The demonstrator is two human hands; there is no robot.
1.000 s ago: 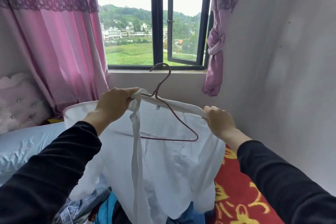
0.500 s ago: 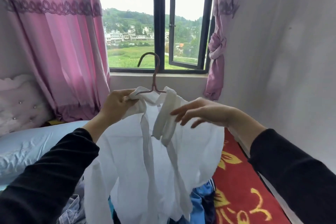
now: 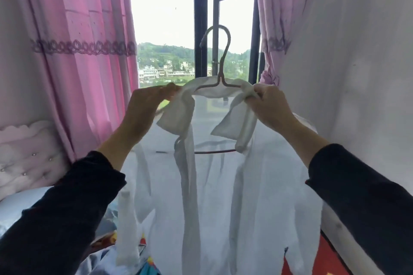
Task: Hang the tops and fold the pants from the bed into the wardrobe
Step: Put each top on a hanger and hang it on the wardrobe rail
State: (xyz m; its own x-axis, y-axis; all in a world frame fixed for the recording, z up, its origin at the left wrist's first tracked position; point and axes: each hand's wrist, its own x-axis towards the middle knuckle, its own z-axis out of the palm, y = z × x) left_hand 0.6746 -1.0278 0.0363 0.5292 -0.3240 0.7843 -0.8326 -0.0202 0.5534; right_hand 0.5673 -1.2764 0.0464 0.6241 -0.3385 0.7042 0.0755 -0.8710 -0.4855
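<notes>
A thin white top (image 3: 223, 185) hangs on a reddish wire hanger (image 3: 220, 67), held up in front of the window. My left hand (image 3: 147, 105) pinches the collar at the hanger's left shoulder. My right hand (image 3: 266, 105) grips the collar fabric at the right shoulder. The two collar flaps and long ties droop down the front of the top. The hanger's hook points up and its lower bar shows through the sheer cloth. No wardrobe is in view.
Pink curtains (image 3: 78, 62) flank the open window (image 3: 201, 29). A white wall (image 3: 357, 73) stands close on the right. A padded headboard (image 3: 26, 154) and pale pillow (image 3: 20, 205) lie at the left. Other clothes (image 3: 147, 265) and a red bedspread (image 3: 321, 261) lie below.
The top and hanger have been lifted higher and squared up. My right hand, which hovered open over the collar, now grips its right side.
</notes>
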